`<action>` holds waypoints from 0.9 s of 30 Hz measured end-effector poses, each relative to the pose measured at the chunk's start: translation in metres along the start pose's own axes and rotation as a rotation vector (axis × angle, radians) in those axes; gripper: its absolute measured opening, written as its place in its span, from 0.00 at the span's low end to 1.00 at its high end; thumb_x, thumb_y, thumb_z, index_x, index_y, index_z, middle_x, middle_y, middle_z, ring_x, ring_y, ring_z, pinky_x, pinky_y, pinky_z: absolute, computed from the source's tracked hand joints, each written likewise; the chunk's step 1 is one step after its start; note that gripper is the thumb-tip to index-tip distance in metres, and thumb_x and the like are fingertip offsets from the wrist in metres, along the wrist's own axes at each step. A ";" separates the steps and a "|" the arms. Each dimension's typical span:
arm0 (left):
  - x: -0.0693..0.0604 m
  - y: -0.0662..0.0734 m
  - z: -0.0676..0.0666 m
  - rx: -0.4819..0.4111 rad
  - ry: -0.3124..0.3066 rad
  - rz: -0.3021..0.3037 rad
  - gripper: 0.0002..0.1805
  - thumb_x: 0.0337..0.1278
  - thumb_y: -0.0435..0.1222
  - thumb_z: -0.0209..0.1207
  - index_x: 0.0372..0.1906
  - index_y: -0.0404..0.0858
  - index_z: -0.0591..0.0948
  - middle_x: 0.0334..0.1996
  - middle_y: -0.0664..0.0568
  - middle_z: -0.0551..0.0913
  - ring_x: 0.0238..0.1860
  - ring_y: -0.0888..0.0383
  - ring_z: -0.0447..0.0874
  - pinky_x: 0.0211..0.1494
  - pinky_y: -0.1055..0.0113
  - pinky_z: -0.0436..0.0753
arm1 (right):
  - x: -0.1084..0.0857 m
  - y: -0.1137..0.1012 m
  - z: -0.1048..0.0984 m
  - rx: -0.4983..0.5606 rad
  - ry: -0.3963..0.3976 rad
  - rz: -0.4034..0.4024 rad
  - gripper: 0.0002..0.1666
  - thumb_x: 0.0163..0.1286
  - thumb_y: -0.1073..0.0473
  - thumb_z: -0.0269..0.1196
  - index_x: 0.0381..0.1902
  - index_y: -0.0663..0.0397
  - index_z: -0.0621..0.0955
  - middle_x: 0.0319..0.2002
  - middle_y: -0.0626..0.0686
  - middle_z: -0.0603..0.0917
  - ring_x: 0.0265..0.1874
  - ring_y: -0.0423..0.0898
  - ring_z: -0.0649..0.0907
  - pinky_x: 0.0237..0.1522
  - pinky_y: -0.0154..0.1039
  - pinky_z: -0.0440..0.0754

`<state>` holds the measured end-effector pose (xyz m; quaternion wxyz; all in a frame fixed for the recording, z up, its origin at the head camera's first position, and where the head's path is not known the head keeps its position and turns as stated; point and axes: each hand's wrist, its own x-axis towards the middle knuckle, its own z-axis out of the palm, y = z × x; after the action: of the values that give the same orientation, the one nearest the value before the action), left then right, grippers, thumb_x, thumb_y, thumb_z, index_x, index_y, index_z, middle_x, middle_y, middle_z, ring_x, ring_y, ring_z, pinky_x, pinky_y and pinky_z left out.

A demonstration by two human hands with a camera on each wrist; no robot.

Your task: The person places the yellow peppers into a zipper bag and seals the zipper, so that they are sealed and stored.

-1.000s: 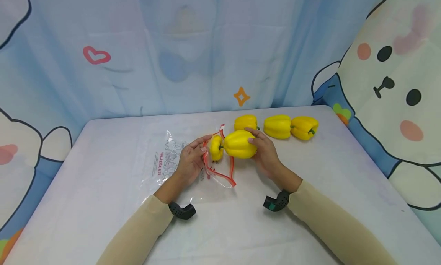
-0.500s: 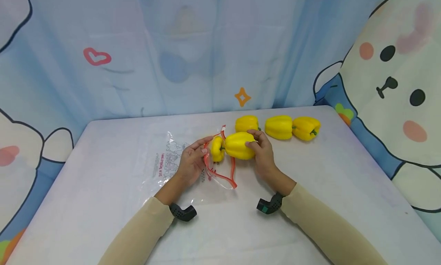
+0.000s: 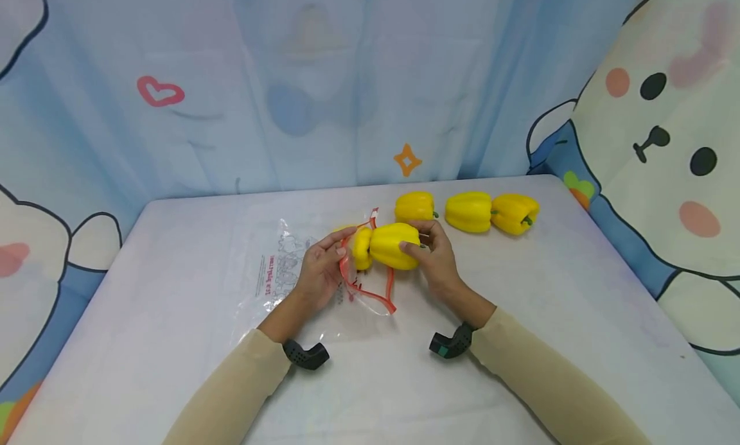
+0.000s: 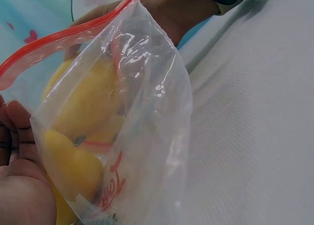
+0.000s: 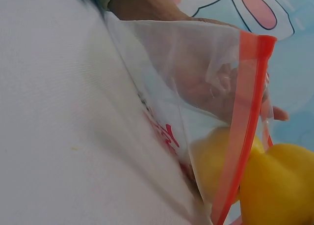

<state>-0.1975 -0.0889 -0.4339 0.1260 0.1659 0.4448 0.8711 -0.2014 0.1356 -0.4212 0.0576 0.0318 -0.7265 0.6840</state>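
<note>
My right hand [image 3: 440, 255] grips a yellow bell pepper [image 3: 393, 247] at the mouth of a clear zip bag [image 3: 289, 271] with a red rim. In the left wrist view the held pepper [image 4: 88, 92] shows through the plastic. Another yellow bell pepper [image 3: 362, 249] is inside the bag, against the held one. At the bag's near side, my left hand [image 3: 319, 271] holds the red-edged opening between thumb and fingers, keeping it spread. The right wrist view shows the pepper in the bag [image 5: 213, 156] behind the red strip [image 5: 248, 112]; the left fingertips there are partly veiled by plastic.
Behind the right hand lie three more yellow bell peppers: one near the bag [image 3: 413, 206], one in the middle [image 3: 467, 212] and one at the right [image 3: 514, 214]. A white cloth covers the table [image 3: 191, 342]; a patterned blue curtain [image 3: 243, 130] hangs behind.
My right hand has moved left, carrying its pepper further into the bag's mouth and pressing against the pepper inside. The left hand has stayed nearly still on the bag.
</note>
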 end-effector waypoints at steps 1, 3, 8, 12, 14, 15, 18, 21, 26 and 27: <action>-0.001 0.000 0.000 -0.003 0.007 -0.005 0.22 0.65 0.29 0.47 0.63 0.31 0.71 0.38 0.56 0.79 0.34 0.63 0.75 0.43 0.78 0.82 | 0.000 0.000 0.000 -0.015 -0.007 0.000 0.29 0.62 0.69 0.62 0.61 0.65 0.68 0.58 0.57 0.70 0.54 0.50 0.69 0.54 0.30 0.73; -0.002 0.000 0.000 -0.009 0.011 -0.008 0.21 0.65 0.29 0.47 0.62 0.32 0.72 0.42 0.55 0.79 0.35 0.64 0.75 0.44 0.78 0.82 | 0.000 0.001 0.001 -0.029 -0.020 -0.004 0.29 0.62 0.68 0.63 0.61 0.65 0.68 0.58 0.59 0.70 0.55 0.51 0.69 0.57 0.35 0.71; -0.002 0.001 0.001 -0.039 0.016 -0.009 0.19 0.66 0.29 0.45 0.59 0.37 0.75 0.36 0.56 0.80 0.29 0.64 0.75 0.38 0.78 0.81 | -0.001 0.003 0.002 -0.050 -0.034 -0.018 0.30 0.62 0.67 0.64 0.61 0.63 0.68 0.58 0.59 0.70 0.57 0.53 0.69 0.63 0.45 0.68; -0.001 0.000 0.000 -0.086 0.019 -0.002 0.18 0.67 0.28 0.43 0.56 0.39 0.77 0.26 0.57 0.79 0.24 0.62 0.74 0.33 0.76 0.80 | -0.001 0.004 0.002 -0.087 -0.053 -0.030 0.31 0.62 0.64 0.65 0.61 0.63 0.67 0.60 0.59 0.70 0.58 0.54 0.70 0.65 0.48 0.68; -0.001 0.000 0.000 -0.104 0.017 -0.005 0.18 0.68 0.27 0.43 0.56 0.39 0.78 0.26 0.56 0.79 0.25 0.62 0.74 0.33 0.76 0.80 | -0.001 0.004 0.002 -0.101 -0.068 -0.035 0.32 0.62 0.63 0.65 0.62 0.64 0.67 0.61 0.60 0.71 0.58 0.55 0.70 0.65 0.49 0.68; -0.001 0.000 0.000 -0.108 0.016 -0.008 0.18 0.68 0.27 0.43 0.55 0.39 0.78 0.27 0.56 0.79 0.25 0.62 0.74 0.34 0.76 0.80 | -0.002 0.004 0.002 -0.106 -0.076 -0.035 0.33 0.62 0.63 0.66 0.62 0.63 0.67 0.62 0.60 0.70 0.58 0.55 0.70 0.65 0.50 0.68; 0.000 0.000 0.000 -0.118 0.009 -0.012 0.18 0.68 0.27 0.43 0.55 0.40 0.79 0.31 0.56 0.80 0.27 0.62 0.74 0.36 0.77 0.81 | -0.003 0.002 0.003 -0.113 -0.098 -0.027 0.34 0.62 0.61 0.66 0.63 0.63 0.67 0.63 0.60 0.70 0.59 0.57 0.71 0.65 0.49 0.69; 0.000 0.000 0.001 -0.120 -0.003 -0.005 0.18 0.68 0.28 0.44 0.55 0.40 0.79 0.32 0.56 0.80 0.27 0.62 0.74 0.34 0.76 0.80 | -0.004 0.002 0.004 -0.107 -0.109 -0.018 0.34 0.63 0.60 0.67 0.64 0.62 0.67 0.63 0.59 0.71 0.59 0.56 0.72 0.62 0.41 0.72; 0.000 -0.002 -0.001 -0.111 -0.034 0.002 0.19 0.69 0.27 0.42 0.57 0.39 0.78 0.28 0.56 0.79 0.24 0.62 0.74 0.32 0.75 0.80 | -0.006 0.006 0.004 -0.053 -0.121 -0.039 0.32 0.65 0.63 0.64 0.64 0.63 0.67 0.61 0.60 0.71 0.58 0.55 0.72 0.53 0.25 0.76; 0.000 -0.002 -0.001 -0.112 -0.037 -0.002 0.19 0.69 0.27 0.41 0.57 0.39 0.77 0.28 0.56 0.79 0.24 0.61 0.74 0.32 0.75 0.80 | -0.007 0.007 0.004 -0.040 -0.123 -0.043 0.31 0.65 0.63 0.64 0.64 0.64 0.67 0.61 0.60 0.71 0.58 0.55 0.72 0.52 0.23 0.76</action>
<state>-0.1980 -0.0883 -0.4361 0.1443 0.1743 0.3932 0.8912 -0.1958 0.1316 -0.4294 0.0279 0.0883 -0.7413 0.6647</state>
